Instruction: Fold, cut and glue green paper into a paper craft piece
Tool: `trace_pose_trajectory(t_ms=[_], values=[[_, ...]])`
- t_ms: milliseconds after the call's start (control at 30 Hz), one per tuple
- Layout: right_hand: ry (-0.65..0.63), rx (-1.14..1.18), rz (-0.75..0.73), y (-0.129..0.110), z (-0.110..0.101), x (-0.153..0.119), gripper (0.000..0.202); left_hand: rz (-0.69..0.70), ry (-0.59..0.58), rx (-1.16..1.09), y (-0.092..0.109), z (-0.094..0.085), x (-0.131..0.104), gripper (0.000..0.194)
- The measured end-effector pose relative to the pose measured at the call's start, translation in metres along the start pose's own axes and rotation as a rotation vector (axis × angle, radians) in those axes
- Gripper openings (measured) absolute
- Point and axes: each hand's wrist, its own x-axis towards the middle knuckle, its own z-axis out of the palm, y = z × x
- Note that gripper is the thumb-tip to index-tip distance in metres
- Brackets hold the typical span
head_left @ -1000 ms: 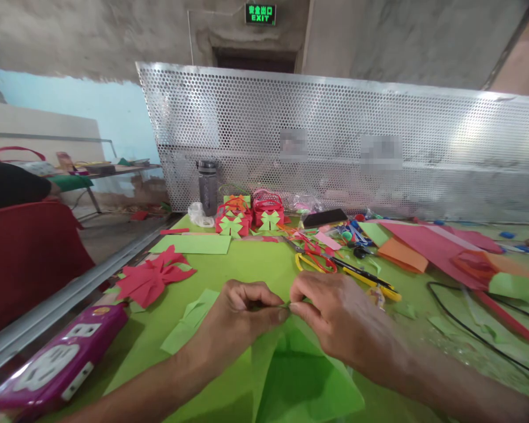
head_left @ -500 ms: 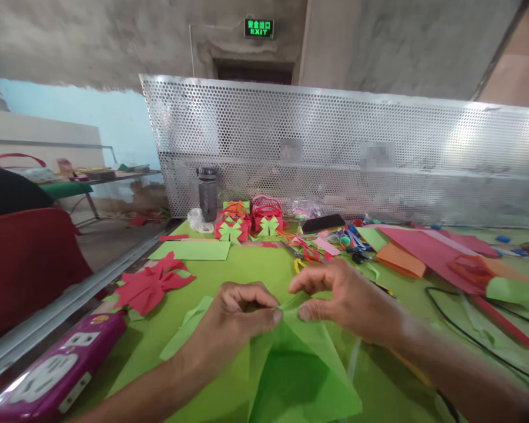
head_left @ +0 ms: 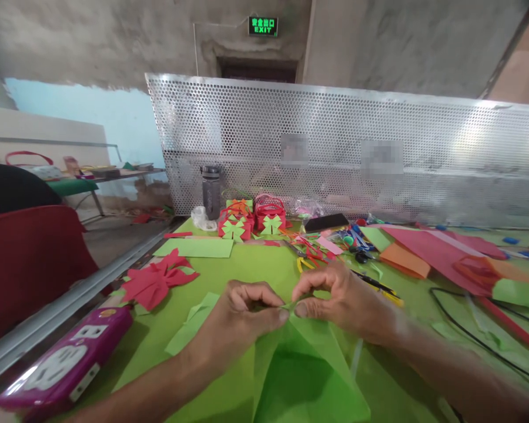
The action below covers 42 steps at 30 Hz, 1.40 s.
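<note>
A green sheet, folded at its top, hangs between my two hands near the bottom centre. My left hand pinches the top edge of it between thumb and forefinger. Close beside it, my right hand has thumb and forefinger closed on the same edge, with the fingertips of both hands almost touching. Behind my left wrist lie light green pieces. Two small red baskets with green bows, a left one and a right one, stand beyond my hands.
A purple power strip lies at left, near red cut pieces. At the back stand a grey bottle and a perforated metal panel. Yellow-handled pliers, a black cable and pink sheets are at right.
My right thumb and forefinger have closed on the sheet's top edge, where they were apart before. The whole view has shifted slightly, so things appear a little further right.
</note>
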Motion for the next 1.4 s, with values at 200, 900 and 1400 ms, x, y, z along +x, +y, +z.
trace_pose_trajectory(t_ms=[200,900,1400], values=[[0.043,-0.071,-0.036,-0.002,0.006,0.000,0.011,-0.075,0.076,0.029,-0.002,0.003,0.001,0.024],[-0.013,-0.184,0.048,-0.002,0.006,0.000,0.012,-0.079,-0.090,0.135,0.001,-0.002,0.003,0.027],[-0.161,-0.384,0.088,0.000,0.008,0.001,0.012,-0.096,-0.193,0.295,-0.002,-0.011,0.011,0.016]])
